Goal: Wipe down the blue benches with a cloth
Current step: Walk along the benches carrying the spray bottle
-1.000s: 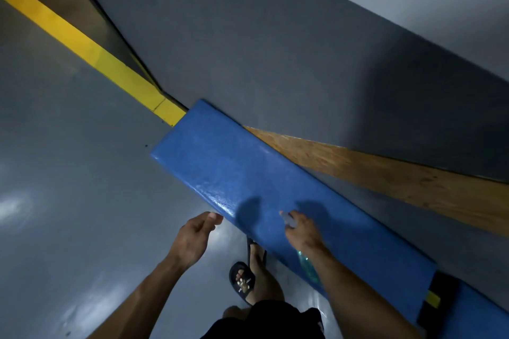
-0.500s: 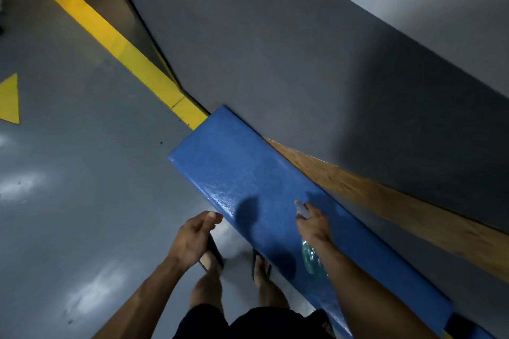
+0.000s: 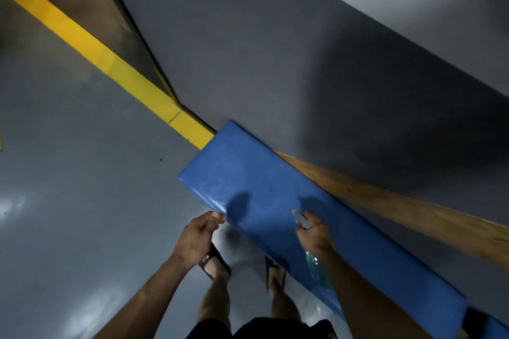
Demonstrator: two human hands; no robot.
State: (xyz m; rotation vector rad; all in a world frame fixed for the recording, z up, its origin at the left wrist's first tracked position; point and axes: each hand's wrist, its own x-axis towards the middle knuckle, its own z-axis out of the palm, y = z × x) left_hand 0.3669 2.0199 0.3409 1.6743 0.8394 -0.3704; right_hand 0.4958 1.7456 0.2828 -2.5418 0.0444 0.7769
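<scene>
The blue bench (image 3: 275, 201) runs along the grey wall (image 3: 275, 63), and both hands are right at its near end. The left hand (image 3: 197, 239) sits at the front edge, fingers loosely curled, fingertips just touching the rim, holding nothing. The right hand (image 3: 312, 232) hovers over the seat a little farther along, fingers wrapped round the head of a spray bottle (image 3: 315, 267), whose clear greenish body hangs below the wrist against the bench's front face.

Half a second ago the left hand was short of the bench, out over the floor (image 3: 68, 201); now it meets the edge. The right hand with the bottle keeps its place over the seat. The view has swung, so more of the yellow floor stripe (image 3: 110, 63) shows beyond the bench end.

No cloth can be made out in either hand. The nozzle is a pale blur past the right fingers. The sandalled feet (image 3: 217, 264) are dim below the left hand, and the bench's far end is cut off at the frame's lower right corner
</scene>
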